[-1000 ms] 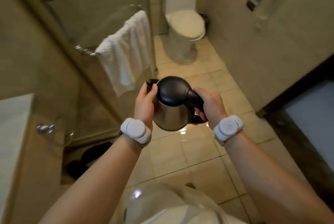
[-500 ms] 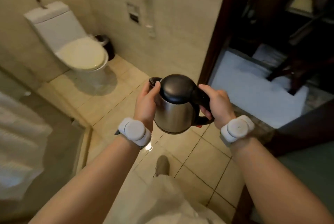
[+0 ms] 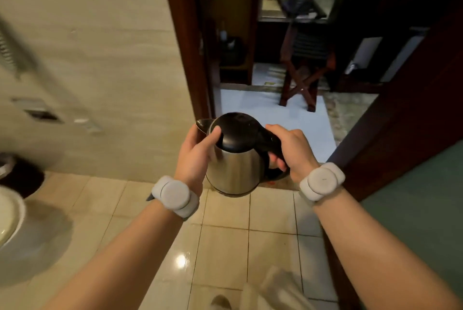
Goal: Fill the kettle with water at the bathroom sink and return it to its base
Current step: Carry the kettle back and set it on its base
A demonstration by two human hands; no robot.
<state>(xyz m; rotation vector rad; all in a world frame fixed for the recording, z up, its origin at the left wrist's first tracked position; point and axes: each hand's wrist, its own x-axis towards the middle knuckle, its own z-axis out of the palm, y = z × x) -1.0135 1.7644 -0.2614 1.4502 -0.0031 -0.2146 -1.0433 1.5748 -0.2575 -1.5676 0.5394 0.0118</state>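
A steel kettle [image 3: 235,169] with a black lid and black handle is held upright in front of me at mid-frame, above the tiled floor. My right hand [image 3: 292,150] grips the black handle on the kettle's right side. My left hand [image 3: 196,154] cups the kettle's left wall below the spout, thumb lying on the lid's edge. The lid is down. Neither the sink nor the kettle's base is in view.
An open doorway with a dark wooden frame [image 3: 188,41] lies straight ahead, a white mat [image 3: 275,114] and a folding wooden stand [image 3: 303,71] beyond it. The dark door [image 3: 413,99] stands open at right. A toilet bowl [image 3: 7,217] and a dark bin [image 3: 22,179] sit at far left.
My view has swung right, from the toilet and towel rail to the doorway. The kettle stays held in both hands in the same grip.
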